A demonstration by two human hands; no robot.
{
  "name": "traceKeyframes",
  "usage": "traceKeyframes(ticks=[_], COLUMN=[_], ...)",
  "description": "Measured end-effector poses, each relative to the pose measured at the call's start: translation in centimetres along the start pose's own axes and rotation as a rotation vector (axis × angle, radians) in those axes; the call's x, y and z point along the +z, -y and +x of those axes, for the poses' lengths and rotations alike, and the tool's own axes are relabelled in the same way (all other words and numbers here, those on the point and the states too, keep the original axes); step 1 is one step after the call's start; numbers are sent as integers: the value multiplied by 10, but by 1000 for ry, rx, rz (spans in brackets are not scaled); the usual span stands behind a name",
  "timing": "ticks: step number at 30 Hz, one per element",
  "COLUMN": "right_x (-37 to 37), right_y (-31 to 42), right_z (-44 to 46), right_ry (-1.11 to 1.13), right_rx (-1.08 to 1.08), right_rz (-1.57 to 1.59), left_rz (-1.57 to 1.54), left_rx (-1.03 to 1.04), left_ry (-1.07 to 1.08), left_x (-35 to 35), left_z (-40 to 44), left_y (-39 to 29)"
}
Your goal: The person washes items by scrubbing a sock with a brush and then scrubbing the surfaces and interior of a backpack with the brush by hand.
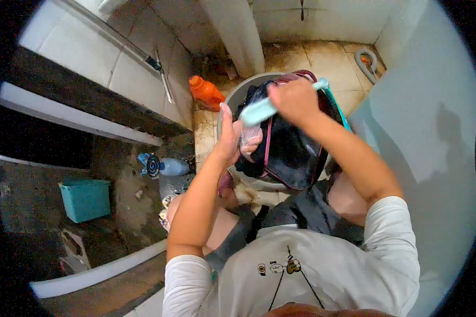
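Note:
My right hand [297, 103] is wrapped round the handle of a light teal scrubbing brush [260, 111]. The brush head lies over a pale, wet-looking strap-like piece [249, 136] that my left hand [232, 140] holds, its thumb raised and its fingers curled beneath. Under both hands a black bag with pink piping [296, 150] fills a round grey tub [241, 91]. The bag's far side shows a dark red edge. Whether the pale piece is joined to the bag is hidden by my fingers.
An orange bottle [206, 92] stands just left of the tub. A white pipe [235, 37] rises behind it, and a grey hose [366, 66] lies at the back right. Lower left are a blue bottle [173, 167] and a teal bin [85, 201]. A pale panel [423, 132] bounds the right.

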State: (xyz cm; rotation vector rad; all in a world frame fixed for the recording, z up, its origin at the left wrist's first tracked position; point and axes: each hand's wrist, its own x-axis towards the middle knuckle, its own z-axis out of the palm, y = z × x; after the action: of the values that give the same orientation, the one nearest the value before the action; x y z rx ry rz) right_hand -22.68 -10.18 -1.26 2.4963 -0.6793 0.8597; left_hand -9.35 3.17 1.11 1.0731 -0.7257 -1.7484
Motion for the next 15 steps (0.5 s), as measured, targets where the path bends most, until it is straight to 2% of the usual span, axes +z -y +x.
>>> traceKeyframes(ticks=[2,3,4,5,6,8,10,12,14,15], right_x=[-26,-23,-13,1,4,-17,-27,-22,-2,-4], right_y=[23,17,8,-15,-18,14,23,13,-15,-13], right_z=[4,0,-2,-2,-6,-2,-5,-5,-8,-8], right_ry=[-37,-14,6,26,32,-25,-110,9,22,51], right_rx=[-114,-108,-79,66,66,-25,-106,-95,53,76], right_rz=[171,140,116,33,35,156,237,126,39,47], left_rz=[-186,-57,-30,19,30,-50,-43,-2,-39,-35], left_rx=[-12,3,-14,-7,26,13,-59,-74,33,19], left_ry=[-474,-375,-379,-200,-21,-53,-345,-326,8,12], left_x=[12,11,5,-4,-7,-6,17,5,-5,-6], left_z=[2,-2,-3,-5,-2,-6,-6,-6,-2,0], left_y=[-5,-2,-1,-5,1,1,-5,0,2,3])
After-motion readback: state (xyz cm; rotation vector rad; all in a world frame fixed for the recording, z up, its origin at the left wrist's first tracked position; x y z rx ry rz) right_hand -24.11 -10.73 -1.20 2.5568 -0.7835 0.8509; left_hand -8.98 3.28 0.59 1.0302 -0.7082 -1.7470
